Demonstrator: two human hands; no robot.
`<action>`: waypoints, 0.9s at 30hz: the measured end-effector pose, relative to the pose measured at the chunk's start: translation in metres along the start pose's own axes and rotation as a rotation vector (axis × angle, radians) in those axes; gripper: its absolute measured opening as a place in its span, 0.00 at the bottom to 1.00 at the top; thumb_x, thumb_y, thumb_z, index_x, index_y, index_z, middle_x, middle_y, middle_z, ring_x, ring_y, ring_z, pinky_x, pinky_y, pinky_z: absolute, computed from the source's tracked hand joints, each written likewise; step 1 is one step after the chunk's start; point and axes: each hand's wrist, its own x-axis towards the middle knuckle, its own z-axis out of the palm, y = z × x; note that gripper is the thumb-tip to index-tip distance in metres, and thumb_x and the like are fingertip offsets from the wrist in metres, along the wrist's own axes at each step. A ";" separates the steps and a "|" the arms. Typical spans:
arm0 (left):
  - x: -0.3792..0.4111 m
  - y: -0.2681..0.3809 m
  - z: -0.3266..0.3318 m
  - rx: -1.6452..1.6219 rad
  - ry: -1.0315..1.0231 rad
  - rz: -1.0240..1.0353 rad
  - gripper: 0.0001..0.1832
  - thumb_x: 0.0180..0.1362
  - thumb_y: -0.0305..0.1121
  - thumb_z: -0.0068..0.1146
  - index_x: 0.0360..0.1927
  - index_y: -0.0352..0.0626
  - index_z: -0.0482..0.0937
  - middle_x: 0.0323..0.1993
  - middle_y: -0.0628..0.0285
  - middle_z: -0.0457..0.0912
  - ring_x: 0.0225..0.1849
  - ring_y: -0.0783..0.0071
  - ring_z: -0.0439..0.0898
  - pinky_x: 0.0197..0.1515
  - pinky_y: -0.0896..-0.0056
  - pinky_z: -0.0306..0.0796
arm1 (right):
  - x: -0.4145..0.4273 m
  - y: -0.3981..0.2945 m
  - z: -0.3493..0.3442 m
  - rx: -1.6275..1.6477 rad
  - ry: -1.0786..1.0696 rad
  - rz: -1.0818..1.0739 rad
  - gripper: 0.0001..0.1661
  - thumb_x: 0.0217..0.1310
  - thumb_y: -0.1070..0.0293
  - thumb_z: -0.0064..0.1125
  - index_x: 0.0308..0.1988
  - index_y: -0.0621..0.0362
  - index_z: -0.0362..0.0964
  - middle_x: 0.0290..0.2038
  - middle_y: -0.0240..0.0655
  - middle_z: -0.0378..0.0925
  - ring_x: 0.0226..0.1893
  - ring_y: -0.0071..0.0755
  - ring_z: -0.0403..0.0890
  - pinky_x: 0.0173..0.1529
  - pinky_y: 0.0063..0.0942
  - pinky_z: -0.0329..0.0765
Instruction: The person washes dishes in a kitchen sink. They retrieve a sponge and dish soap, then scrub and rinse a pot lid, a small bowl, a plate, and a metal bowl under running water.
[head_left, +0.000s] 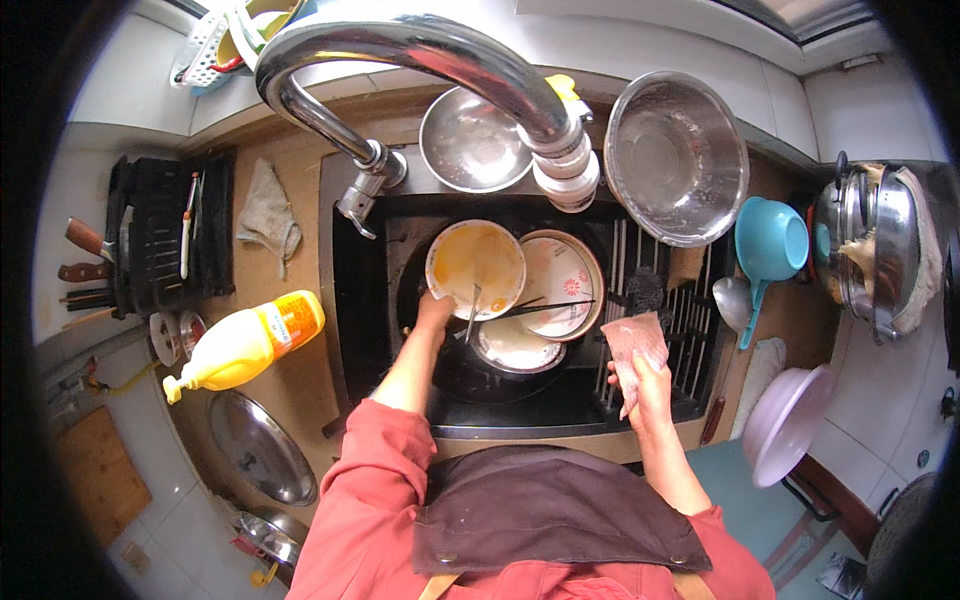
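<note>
With my left hand I grip the near rim of a white bowl that has yellow-orange residue inside. A metal spoon lies across its near edge. My right hand holds a thin pink dishcloth over the right part of the black sink. Between my hands, a bowl with a red flower pattern sits in the sink. Dark chopsticks rest across it. Nearer me, another bowl holds whitish liquid or residue, inside a dark pan.
A chrome faucet arches over the sink. Steel basins stand behind it. On the left are a yellow detergent bottle, a pot lid and a knife rack. A blue ladle and purple basin are right.
</note>
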 end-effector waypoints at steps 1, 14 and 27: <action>-0.014 0.011 0.001 0.172 0.151 0.064 0.23 0.47 0.24 0.48 0.50 0.29 0.68 0.43 0.50 0.77 0.48 0.59 0.75 0.51 0.67 0.67 | 0.002 0.002 0.006 -0.013 -0.016 -0.015 0.12 0.60 0.71 0.46 0.41 0.68 0.69 0.29 0.42 0.77 0.23 0.33 0.79 0.25 0.25 0.76; 0.012 -0.007 0.001 0.153 0.373 -0.030 0.10 0.42 0.26 0.56 0.30 0.34 0.73 0.26 0.56 0.80 0.25 0.67 0.80 0.21 0.66 0.73 | 0.008 0.012 0.015 -0.053 -0.081 0.076 0.13 0.61 0.71 0.44 0.42 0.68 0.68 0.30 0.42 0.77 0.26 0.33 0.80 0.26 0.25 0.77; -0.004 0.031 0.014 -0.346 -0.350 -0.269 0.28 0.45 0.18 0.45 0.55 0.37 0.62 0.47 0.51 0.73 0.44 0.57 0.77 0.45 0.56 0.75 | 0.024 0.013 0.026 -0.040 -0.122 0.089 0.15 0.60 0.72 0.46 0.46 0.68 0.66 0.35 0.41 0.76 0.29 0.34 0.80 0.27 0.26 0.77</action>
